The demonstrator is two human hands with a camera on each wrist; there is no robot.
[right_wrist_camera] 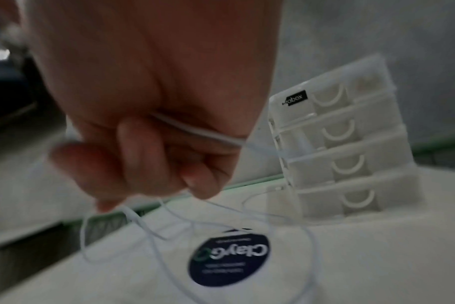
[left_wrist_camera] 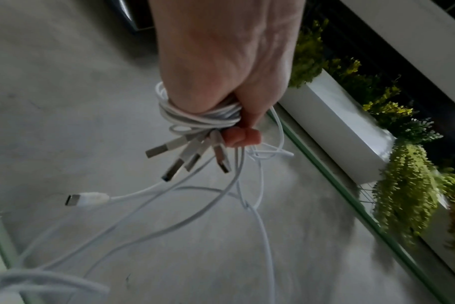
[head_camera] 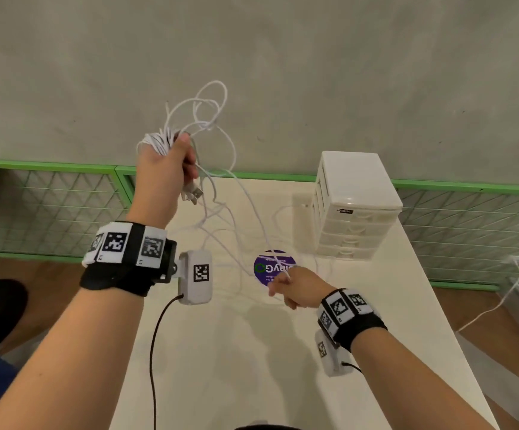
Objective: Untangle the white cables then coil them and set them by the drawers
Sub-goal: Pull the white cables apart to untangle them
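Note:
My left hand (head_camera: 171,162) is raised above the table and grips a bundle of white cables (head_camera: 211,125), with loops sticking up and several USB plugs (left_wrist_camera: 185,158) hanging below the fist. Coils wrap round the left hand (left_wrist_camera: 221,86) in the left wrist view. Strands (head_camera: 252,212) run down from it to my right hand (head_camera: 295,287), which is low over the table and pinches a single white cable (right_wrist_camera: 195,131). The white drawers (head_camera: 354,209) stand at the back right of the table, also seen as the drawers (right_wrist_camera: 351,148) just beyond the right hand (right_wrist_camera: 148,115).
The white table (head_camera: 252,367) carries a round purple sticker (head_camera: 267,268) under the hanging strands. Green mesh railings (head_camera: 50,206) border the table's far side. Another white cord (head_camera: 500,302) hangs off to the right. A planter with green foliage (left_wrist_camera: 403,185) shows in the left wrist view.

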